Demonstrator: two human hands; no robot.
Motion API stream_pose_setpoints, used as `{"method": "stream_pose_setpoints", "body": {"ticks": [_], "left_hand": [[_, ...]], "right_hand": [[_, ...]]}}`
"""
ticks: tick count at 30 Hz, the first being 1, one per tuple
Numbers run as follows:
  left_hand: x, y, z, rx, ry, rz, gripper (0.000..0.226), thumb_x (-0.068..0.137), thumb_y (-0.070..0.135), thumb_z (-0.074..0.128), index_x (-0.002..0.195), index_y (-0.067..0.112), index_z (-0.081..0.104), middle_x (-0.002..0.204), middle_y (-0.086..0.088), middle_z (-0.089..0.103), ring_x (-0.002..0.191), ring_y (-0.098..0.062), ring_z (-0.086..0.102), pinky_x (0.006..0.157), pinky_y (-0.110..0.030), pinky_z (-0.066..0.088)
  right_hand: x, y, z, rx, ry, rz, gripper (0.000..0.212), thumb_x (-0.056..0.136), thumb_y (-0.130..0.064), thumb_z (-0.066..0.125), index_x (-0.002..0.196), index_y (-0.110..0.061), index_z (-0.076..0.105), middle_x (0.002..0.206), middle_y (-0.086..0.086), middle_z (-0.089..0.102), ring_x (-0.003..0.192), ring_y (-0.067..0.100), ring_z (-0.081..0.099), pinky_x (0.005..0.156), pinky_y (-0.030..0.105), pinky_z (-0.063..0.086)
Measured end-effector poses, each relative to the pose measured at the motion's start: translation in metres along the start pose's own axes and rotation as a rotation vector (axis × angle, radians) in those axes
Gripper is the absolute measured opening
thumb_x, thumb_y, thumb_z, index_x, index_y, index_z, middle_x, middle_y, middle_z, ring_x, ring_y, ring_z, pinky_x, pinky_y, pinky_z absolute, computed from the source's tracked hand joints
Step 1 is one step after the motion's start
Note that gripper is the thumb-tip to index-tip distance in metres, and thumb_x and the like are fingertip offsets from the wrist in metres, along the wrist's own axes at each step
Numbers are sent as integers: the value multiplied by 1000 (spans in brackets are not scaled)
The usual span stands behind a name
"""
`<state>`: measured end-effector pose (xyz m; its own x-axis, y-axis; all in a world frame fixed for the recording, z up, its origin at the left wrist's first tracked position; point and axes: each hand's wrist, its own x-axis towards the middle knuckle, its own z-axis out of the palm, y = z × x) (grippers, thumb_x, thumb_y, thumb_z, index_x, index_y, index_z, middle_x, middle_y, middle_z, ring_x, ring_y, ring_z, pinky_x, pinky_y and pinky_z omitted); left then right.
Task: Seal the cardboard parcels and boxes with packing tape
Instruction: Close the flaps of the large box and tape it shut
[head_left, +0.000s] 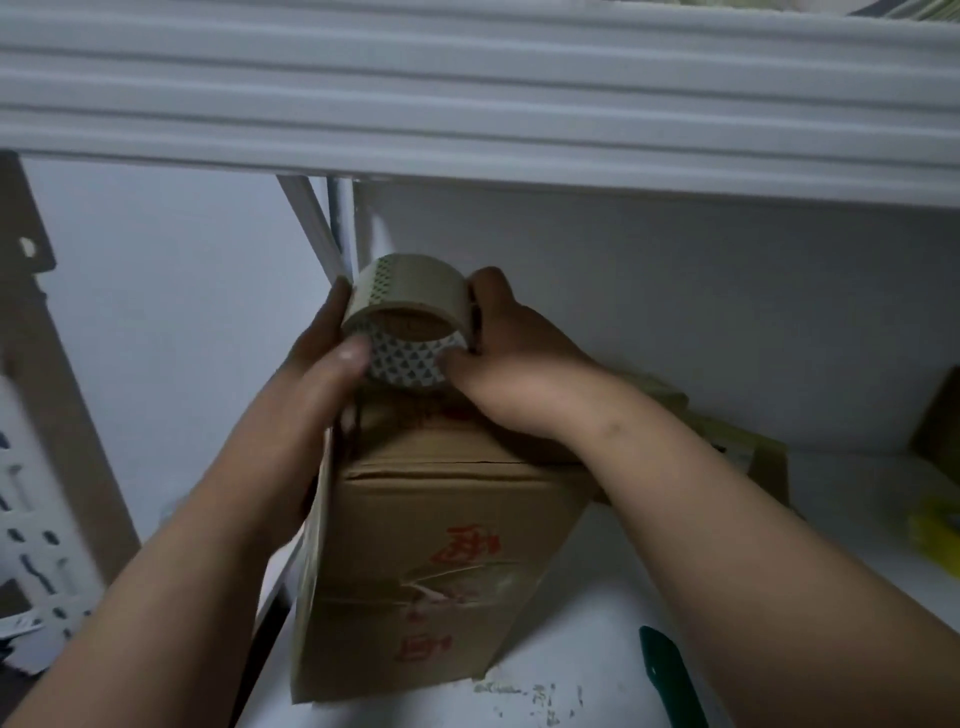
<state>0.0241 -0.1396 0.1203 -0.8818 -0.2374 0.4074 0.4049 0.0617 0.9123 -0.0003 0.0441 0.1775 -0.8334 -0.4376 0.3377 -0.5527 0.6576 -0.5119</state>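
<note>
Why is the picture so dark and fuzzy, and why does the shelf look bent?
Head view: dim light, so the box looks dull; the left hand is smeared by motion blur; the wide lens bows the shelf edge.

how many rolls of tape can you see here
1: the tape roll, held by both hands above the far end of the cardboard box. Others may sit out of view.

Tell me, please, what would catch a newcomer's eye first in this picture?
The beige roll of packing tape with a triangle-patterned core draws the eye at centre, gripped between the left hand and the right hand. Just below it stands the brown cardboard box with red printed characters, on the white shelf surface. A dark green tool handle lies on that surface to the box's right.
</note>
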Motion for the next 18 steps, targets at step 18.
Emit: {"method": "stream_pose_setpoints", "body": {"ticks": [18], "left_hand": [[-6,-6,-33,212,-150,-240,57,95,-1,46,134,40,56,145,35,38,135,0,40,117,-33,30]], "right_hand": [[24,27,-14,-199,190,-92,44,86,-6,54,125,-25,50,110,2,47,97,23,52,75,33,44]]}}
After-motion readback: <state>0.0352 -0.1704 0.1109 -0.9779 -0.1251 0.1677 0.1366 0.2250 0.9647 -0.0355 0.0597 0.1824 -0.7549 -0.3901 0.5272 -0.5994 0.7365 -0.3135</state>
